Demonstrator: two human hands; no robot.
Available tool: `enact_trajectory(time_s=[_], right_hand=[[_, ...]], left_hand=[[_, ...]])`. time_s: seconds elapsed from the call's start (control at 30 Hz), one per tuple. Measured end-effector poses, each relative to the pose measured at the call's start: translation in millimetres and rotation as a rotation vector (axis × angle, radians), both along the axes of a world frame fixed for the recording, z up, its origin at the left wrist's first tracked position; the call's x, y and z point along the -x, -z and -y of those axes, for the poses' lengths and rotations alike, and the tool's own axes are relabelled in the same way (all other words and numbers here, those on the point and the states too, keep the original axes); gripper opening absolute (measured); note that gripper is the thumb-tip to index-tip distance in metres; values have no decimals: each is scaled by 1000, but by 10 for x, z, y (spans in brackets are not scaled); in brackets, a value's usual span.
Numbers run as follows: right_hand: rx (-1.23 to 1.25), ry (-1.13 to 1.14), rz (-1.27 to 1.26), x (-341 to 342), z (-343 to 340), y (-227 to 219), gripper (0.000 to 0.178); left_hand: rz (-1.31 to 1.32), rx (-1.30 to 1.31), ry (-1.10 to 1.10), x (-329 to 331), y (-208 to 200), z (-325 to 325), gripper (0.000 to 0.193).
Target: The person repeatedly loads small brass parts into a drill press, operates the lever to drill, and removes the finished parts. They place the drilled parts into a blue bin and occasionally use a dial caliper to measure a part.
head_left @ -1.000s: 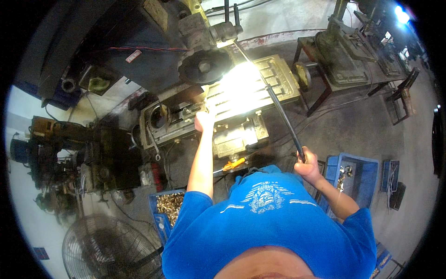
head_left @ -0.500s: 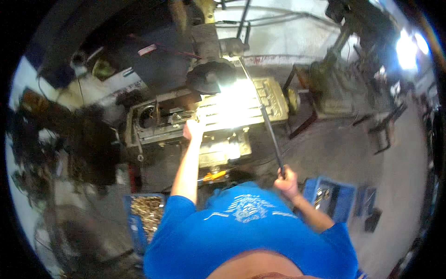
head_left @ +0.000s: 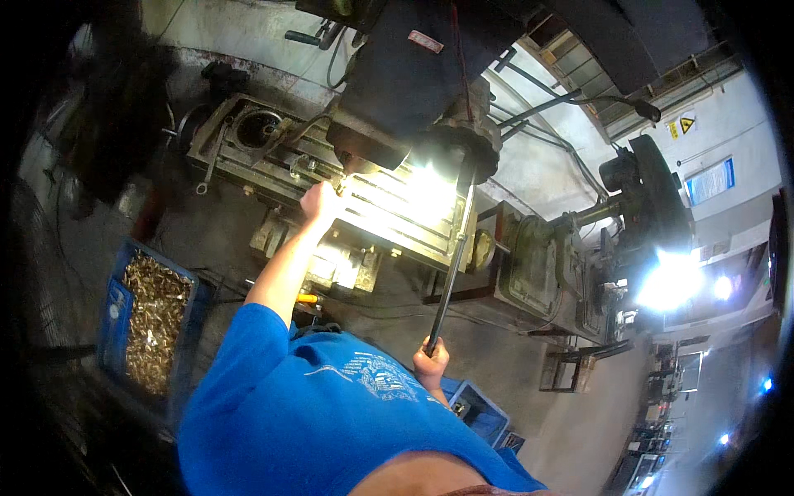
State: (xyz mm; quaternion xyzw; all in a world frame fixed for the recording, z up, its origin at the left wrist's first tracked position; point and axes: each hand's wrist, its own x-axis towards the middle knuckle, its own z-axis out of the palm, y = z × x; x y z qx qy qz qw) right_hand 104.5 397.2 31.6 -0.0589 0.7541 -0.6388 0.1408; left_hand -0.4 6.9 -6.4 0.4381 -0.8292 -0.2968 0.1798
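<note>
My right hand (head_left: 431,364) is wrapped round the black lower end of a long lever (head_left: 453,281), which slants up to the head of a milling or drilling machine (head_left: 389,74). My left hand (head_left: 321,203) reaches to the front of the slotted machine table (head_left: 376,217), just under the machine head. Its fingers are closed at a small brass-coloured spot (head_left: 340,183); glare and size hide what they hold. A bright work light washes out the table's middle. A wrench (head_left: 214,161) lies over the table's left end.
A blue crate (head_left: 188,339) full of small brass-coloured metal pieces (head_left: 153,318) stands at lower left. Another blue crate (head_left: 494,422) is beside my right arm. A yellow handle (head_left: 308,298) sits below the table. Another machine (head_left: 529,264) stands to the right.
The view has swung to the right and turned, showing more of the room. My right hand still grips the lever, and my left hand remains at the table's front.
</note>
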Motion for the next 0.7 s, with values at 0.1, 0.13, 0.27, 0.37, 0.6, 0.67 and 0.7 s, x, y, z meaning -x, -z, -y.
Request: enact_trajectory(time_s=[0.1,0.13,0.27,0.37,0.6,0.67,0.7], right_hand=[[-17,-8,-5,14,2,24,27],[2,-6,-2,6,11,6,24],[81,4,22,-7,60,-12,22],[65,-12,-21,20,37,65,24],[10,-31,-41,10,54,17,20],[-12,-22,-45,0,99,-48,18],[-23,-18,-47,-6,108,-65,17]], left_hand=[[2,-3,-4,-8,-13,4,58],[8,-12,0,-9,-21,5,58],[6,0,6,-32,-74,4,59],[4,16,0,-29,-60,6,59],[-16,30,-3,-24,-36,2,58],[-18,25,-4,-19,-37,1,58],[-18,23,-5,-18,-35,1,58]])
